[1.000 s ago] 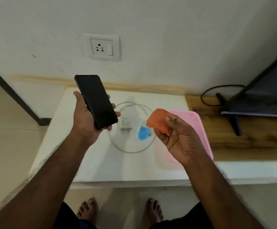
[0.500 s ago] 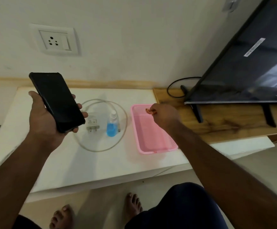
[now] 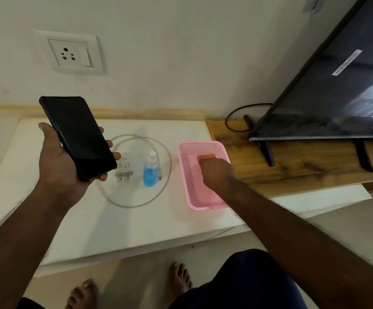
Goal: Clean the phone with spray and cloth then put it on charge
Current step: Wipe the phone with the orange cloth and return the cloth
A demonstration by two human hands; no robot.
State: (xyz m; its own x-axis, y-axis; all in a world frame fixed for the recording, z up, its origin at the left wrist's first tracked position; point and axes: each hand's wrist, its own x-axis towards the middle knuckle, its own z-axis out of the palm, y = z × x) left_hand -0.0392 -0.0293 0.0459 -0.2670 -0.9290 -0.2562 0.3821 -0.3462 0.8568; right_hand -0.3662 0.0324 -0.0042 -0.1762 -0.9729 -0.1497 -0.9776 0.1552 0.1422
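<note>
Fingers [image 3: 108,143] of the left hand [image 3: 58,161] curl round the edges of the black phone [image 3: 78,137], held above the white worktop [image 3: 87,219] with its dark, blank screen facing up; right hand [image 3: 214,170] is knuckles-up inside the pink basket [image 3: 194,197], its fingers hidden, so I cannot tell whether they grip the orange cloth [image 3: 206,156] peeking out beyond them. Charger [image 3: 124,167], looped cable [image 3: 134,205] and blue spray bottle [image 3: 151,172] sit between hand and basket.
</note>
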